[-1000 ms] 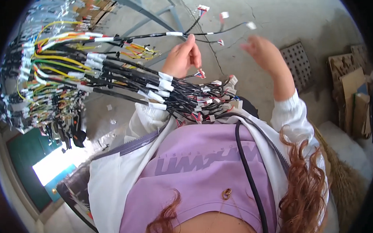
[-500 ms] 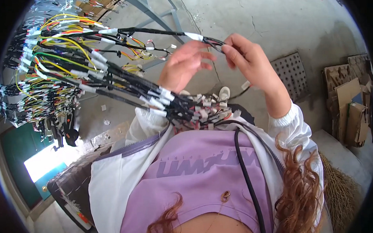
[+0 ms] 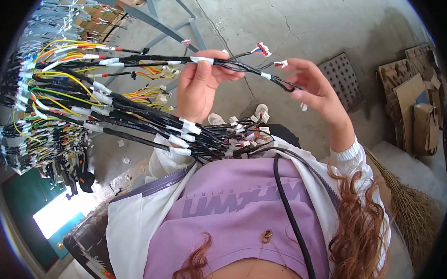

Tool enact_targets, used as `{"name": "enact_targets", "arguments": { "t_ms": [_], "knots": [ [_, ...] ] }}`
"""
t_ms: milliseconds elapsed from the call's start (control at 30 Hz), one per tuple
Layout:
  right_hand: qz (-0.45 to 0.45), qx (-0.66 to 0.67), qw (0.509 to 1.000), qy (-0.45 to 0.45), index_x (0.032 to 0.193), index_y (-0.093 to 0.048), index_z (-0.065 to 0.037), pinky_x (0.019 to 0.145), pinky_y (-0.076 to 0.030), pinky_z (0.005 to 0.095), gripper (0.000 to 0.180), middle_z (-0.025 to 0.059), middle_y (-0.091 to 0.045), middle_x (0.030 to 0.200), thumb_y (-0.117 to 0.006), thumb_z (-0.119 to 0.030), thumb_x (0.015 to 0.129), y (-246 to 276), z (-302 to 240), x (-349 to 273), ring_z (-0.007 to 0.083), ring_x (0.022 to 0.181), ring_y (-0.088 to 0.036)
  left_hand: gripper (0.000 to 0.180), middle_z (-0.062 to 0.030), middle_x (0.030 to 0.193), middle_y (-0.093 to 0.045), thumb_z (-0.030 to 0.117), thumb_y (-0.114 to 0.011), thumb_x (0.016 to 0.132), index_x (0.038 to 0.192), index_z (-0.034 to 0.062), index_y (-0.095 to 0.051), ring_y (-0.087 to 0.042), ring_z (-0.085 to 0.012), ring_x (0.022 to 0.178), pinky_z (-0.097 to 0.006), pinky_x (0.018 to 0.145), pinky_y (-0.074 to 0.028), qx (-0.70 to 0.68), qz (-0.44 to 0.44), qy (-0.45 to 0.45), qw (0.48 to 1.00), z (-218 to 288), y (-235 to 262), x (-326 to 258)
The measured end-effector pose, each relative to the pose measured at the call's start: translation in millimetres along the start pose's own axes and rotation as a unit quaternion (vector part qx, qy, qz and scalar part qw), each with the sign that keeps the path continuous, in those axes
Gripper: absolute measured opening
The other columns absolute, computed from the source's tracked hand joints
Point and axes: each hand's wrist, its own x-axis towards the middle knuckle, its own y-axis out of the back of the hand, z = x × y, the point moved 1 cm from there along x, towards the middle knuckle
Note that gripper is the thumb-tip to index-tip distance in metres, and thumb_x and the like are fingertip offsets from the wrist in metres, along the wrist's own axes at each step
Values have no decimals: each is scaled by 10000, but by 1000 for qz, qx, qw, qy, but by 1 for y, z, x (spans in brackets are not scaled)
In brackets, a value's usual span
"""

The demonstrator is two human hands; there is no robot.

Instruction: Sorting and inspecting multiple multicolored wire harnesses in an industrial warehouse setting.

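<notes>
Because the black wire harness (image 3: 161, 58) spans the gap between the hands, its long axis fixes the layout: left to right across the front of the torso, sloping slightly nearer the body at its branched right end. The left hand (image 3: 198, 86) is located at the white label sleeve (image 3: 199, 59); its thumb presses on the sleeve and its fingers pass behind, gripping the harness. The right hand (image 3: 321, 91) is nearer the branched end, which enters from the left between thumb and curled fingers. Whether these fingers pinch the wires cannot be told.

A narrow white band (image 3: 266, 76) sits on the harness between the hands. Beyond it, a red-and-white connector (image 3: 263, 49) projects away from the body; a smaller connector (image 3: 280, 64) lies just beside the right index fingertip.

Hand pose: the right forearm enters from the lower right, palm facing left, index finger extended. The harness bundle (image 3: 149, 120) crosses over the left forearm, between the held harness and the torso.
</notes>
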Motion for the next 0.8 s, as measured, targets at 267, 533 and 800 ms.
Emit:
{"name": "enact_targets", "arguments": {
  "t_ms": [267, 533, 800],
  "knots": [
    [57, 211, 971, -97, 1074, -534, -6, 717, -430, 232, 292, 40, -590, 828, -488, -225, 888, -18, -21, 10, 103, 751, -539, 271, -130, 882, -473, 238, -450, 888, 969, -18, -477, -555, -276, 805, -422, 734, -464, -87, -108, -31, 990, 1, -9, -2],
    [-54, 512, 847, -134, 890, -521, -34, 476, -281, 219, 217, -2, -501, 706, -435, -233, 905, -45, -11, 20, 78, 487, -351, 251, -141, 840, -447, 231, -468, 860, 870, -17, -499, -545, -275, 754, -377, 665, -466, -86, -180, -6, 980, 6, -12, -5],
    [-131, 640, 744, -140, 823, -468, -64, 471, -265, 220, 241, -24, -363, 655, -358, -253, 924, -58, -14, 21, 64, 477, -307, 271, -150, 827, -462, 231, -475, 850, 846, -33, -536, -552, -282, 737, -368, 644, -467, -111, -192, -14, 975, 5, -13, -9]
  ]
}}
